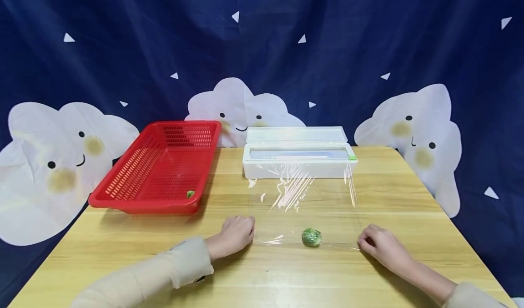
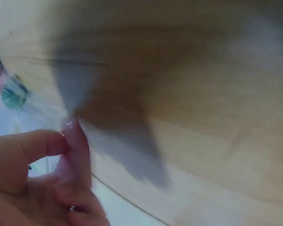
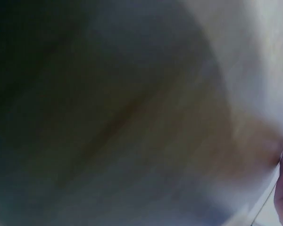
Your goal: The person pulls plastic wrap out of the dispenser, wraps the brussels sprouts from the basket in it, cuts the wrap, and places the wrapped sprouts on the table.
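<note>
A sheet of clear plastic wrap [image 1: 303,196] stretches from a white wrap dispenser box [image 1: 294,170] toward the front of the table. My left hand [image 1: 235,236] pinches its near left corner between thumb and finger, as the left wrist view confirms. At the near right corner, my right hand [image 1: 382,246] pinches the wrap; the right wrist view is dark and shows only a bit of that hand. A small round green vegetable, like a Brussels sprout [image 1: 311,237], lies by the wrap's near edge between both hands. Whether it lies over or under the wrap, I cannot tell.
A red plastic basket [image 1: 143,204] stands at the back left, with a bit of green [image 1: 190,194] inside near its front corner. The dispenser's lid [image 1: 296,134] is raised, and a green slider [image 1: 352,157] sits at its right end. A dark blue curtain [image 1: 270,44] hangs behind the table.
</note>
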Demonstrator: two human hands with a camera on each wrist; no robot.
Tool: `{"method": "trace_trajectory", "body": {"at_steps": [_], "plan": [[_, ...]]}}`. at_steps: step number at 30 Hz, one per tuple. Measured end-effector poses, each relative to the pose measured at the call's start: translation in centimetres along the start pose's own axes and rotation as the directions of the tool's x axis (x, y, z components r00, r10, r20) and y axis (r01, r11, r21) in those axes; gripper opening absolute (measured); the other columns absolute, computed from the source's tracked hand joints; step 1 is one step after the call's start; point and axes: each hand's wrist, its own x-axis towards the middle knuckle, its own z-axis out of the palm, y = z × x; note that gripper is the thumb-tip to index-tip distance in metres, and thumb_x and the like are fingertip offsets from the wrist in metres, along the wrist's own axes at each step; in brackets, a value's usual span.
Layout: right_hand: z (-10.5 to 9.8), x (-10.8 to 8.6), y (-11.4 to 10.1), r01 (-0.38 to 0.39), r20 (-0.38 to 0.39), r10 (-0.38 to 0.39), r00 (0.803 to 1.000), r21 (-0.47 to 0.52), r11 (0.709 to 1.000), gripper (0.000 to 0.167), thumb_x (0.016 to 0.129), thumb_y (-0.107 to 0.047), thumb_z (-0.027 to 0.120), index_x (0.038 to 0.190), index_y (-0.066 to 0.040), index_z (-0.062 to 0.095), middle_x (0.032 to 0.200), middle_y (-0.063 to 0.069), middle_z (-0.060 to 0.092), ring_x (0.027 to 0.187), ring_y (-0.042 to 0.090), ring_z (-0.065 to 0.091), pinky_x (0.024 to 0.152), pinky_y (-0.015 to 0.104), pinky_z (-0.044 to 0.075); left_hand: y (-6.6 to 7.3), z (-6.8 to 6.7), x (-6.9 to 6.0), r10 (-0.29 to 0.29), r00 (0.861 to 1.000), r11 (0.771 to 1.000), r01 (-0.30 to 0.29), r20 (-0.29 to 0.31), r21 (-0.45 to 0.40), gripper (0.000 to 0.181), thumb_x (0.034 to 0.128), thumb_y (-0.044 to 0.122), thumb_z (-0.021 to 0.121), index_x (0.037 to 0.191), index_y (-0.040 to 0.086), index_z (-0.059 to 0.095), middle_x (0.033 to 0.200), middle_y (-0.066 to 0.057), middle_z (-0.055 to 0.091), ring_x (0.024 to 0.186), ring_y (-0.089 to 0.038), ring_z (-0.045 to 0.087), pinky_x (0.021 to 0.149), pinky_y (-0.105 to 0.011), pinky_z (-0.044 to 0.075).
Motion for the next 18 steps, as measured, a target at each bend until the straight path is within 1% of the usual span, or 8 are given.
{"method": "trace_trajectory", "body": {"at_steps": [2,4,7,9,12,13,15,18], "plan": [[0.2,0.0,-0.4,-0.01,0.006,0.01,1.0,-0.05,0.999,0.021,0.071,-0.002,0.071,0.066,-0.019,0.058,0.068,-0.015,0.049,0.06,-0.004,0.045,0.052,0.02,0.043,0.1,0.1,0.0,-0.006,0.999,1.0,0.005,0.043,0.022,0.026,0.0751,-0.001,0.057,0.059,0.014,0.043,0.05,0.005,0.037,0.047,-0.01,0.036,0.04,-0.026,0.027],[0.2,0.1,-0.8,-0.029,0.019,0.031,0.999,-0.096,0.995,0.02,0.07,-0.002,0.07,0.066,-0.017,0.058,0.068,-0.013,0.046,0.058,-0.002,0.044,0.05,0.02,0.042,0.2,0.2,-0.1,0.002,0.997,0.999,-0.005,0.072,0.041,0.027,0.0752,0.0,0.059,0.059,0.014,0.043,0.052,0.005,0.038,0.048,-0.01,0.036,0.039,-0.027,0.028],[0.0,0.1,-1.5,-0.063,0.051,0.072,0.996,-0.157,0.986,0.018,0.071,-0.003,0.07,0.067,-0.016,0.058,0.068,-0.011,0.044,0.057,-0.001,0.042,0.046,0.019,0.039,0.4,0.2,-0.1,-0.001,0.996,0.999,-0.003,0.085,0.05,0.025,0.0721,-0.001,0.059,0.058,0.013,0.044,0.051,0.003,0.037,0.048,-0.011,0.035,0.038,-0.027,0.028],[-0.2,0.2,-1.8,-0.075,0.074,0.09,0.993,-0.186,0.98,0.018,0.071,-0.004,0.07,0.067,-0.016,0.058,0.069,-0.009,0.044,0.057,0.0,0.042,0.045,0.019,0.037,0.5,0.2,0.0,0.003,0.996,0.997,-0.01,0.088,0.075,0.024,0.0705,0.0,0.06,0.057,0.013,0.046,0.051,0.003,0.037,0.048,-0.011,0.034,0.037,-0.026,0.027],[-0.5,0.5,-2.0,-0.084,0.097,0.107,0.99,-0.215,0.973,0.019,0.071,-0.007,0.072,0.065,-0.017,0.057,0.069,-0.007,0.045,0.06,0.006,0.042,0.044,0.021,0.035,0.6,-0.1,0.5,-0.006,0.994,0.993,-0.007,0.11,0.115,0.023,0.0696,0.001,0.061,0.054,0.013,0.049,0.05,0.001,0.039,0.049,-0.013,0.036,0.037,-0.027,0.029],[-0.6,0.6,-1.9,-0.092,0.108,0.117,0.987,-0.214,0.972,0.02,0.071,-0.009,0.072,0.064,-0.018,0.056,0.068,-0.007,0.045,0.06,0.009,0.041,0.044,0.022,0.034,0.6,-0.2,0.6,-0.009,0.992,0.991,-0.007,0.123,0.131,0.023,0.0706,0.002,0.062,0.054,0.013,0.05,0.052,0.001,0.041,0.051,-0.014,0.038,0.037,-0.028,0.03],[-0.9,0.8,-1.7,-0.117,0.145,0.144,0.979,-0.181,0.976,0.02,0.072,-0.01,0.072,0.062,-0.018,0.055,0.066,-0.008,0.047,0.06,0.011,0.04,0.046,0.023,0.033,0.7,-0.4,0.9,-0.023,0.988,0.988,0.0,0.151,0.152,0.021,0.072,0.005,0.064,0.055,0.012,0.054,0.055,-0.001,0.045,0.055,-0.016,0.042,0.039,-0.031,0.034],[-1.3,1.0,-1.3,-0.181,0.22,0.2,0.955,-0.105,0.978,0.018,0.076,-0.012,0.067,0.063,-0.02,0.056,0.062,-0.011,0.049,0.056,0.01,0.038,0.048,0.025,0.031,0.6,-0.6,1.0,-0.042,0.983,0.986,0.011,0.178,0.169,0.016,0.0728,0.01,0.068,0.06,0.012,0.06,0.061,-0.003,0.049,0.06,-0.02,0.048,0.043,-0.035,0.038]]}}
